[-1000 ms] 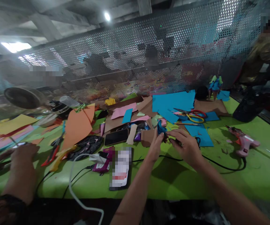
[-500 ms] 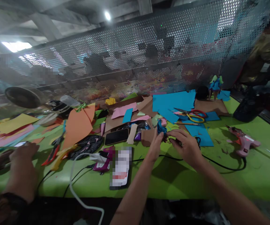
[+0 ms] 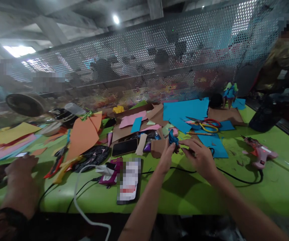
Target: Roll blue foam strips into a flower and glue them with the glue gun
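Left hand (image 3: 166, 158): grasping, thumb and fingers pinched on the piece listed last. Right hand (image 3: 201, 155): fingers curled just beside it, can't tell if they grip anything. Green table (image 3: 181, 197) below both. Blue sheet (image 3: 186, 108) beyond the hands. Pink glue gun (image 3: 261, 155) well right of right hand. Scissors (image 3: 201, 121) past right fingertips. Smallest: blue folded piece (image 3: 172, 138), looks like paper, standing up out of left fingertips. Handling, my read: pinch low and light, folds probably crush easily. Let left anchor, right make small touches. Elbow clear of the gun's black cord (image 3: 247, 182).
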{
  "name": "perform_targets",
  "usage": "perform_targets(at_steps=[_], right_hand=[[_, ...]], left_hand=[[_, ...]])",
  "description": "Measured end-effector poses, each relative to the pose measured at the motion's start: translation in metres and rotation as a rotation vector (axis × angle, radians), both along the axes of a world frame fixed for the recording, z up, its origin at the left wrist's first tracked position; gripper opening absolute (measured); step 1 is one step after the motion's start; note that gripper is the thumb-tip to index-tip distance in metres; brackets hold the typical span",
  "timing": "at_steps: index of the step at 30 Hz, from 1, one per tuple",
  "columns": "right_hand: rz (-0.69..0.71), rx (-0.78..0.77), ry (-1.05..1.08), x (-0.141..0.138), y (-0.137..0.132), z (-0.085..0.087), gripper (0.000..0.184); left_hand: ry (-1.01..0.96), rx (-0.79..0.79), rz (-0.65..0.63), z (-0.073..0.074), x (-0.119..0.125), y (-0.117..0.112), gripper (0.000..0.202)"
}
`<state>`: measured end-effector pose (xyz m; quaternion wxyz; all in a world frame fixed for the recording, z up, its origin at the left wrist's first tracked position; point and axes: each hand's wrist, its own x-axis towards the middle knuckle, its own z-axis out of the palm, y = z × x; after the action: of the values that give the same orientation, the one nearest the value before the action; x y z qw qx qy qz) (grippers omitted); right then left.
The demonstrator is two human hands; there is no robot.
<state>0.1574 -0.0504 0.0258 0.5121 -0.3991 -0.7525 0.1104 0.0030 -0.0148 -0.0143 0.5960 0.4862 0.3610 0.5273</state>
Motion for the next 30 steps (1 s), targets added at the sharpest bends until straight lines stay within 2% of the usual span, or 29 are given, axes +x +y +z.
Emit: perform_targets(at_steps=[4, 8, 14, 17, 20, 24, 30], right_hand=[[-0.002, 0.008, 0.015, 0.001, 0.0, 0.001, 0.024], [-0.007, -0.026, 0.079, 0.003, 0.0, 0.001, 0.018], [-0.11, -0.041, 0.098, 0.005, -0.001, 0.002, 0.005], [-0.176, -0.073, 0.139, 0.005, 0.0, 0.001, 0.015], [-0.151, -0.133, 0.194, 0.004, 0.001, 0.001, 0.023], [-0.12, -0.169, 0.228, 0.004, 0.002, 0.002, 0.021], [-0.107, -0.175, 0.266, 0.007, 0.002, 0.004, 0.015]], left_hand=[[0.164, 0.07, 0.004, 0.008, 0.0, -0.006, 0.054], [0.403, 0.263, 0.018, 0.017, 0.0, -0.012, 0.046], [0.667, 0.483, 0.062, 0.015, 0.0, -0.014, 0.047], [0.733, 0.512, 0.047, 0.015, 0.0, -0.014, 0.042], [0.754, 0.486, 0.042, 0.017, 0.001, -0.014, 0.037], [0.713, 0.449, 0.024, 0.022, 0.002, -0.016, 0.032], [0.469, 0.265, -0.012, 0.02, 0.003, -0.015, 0.034]])
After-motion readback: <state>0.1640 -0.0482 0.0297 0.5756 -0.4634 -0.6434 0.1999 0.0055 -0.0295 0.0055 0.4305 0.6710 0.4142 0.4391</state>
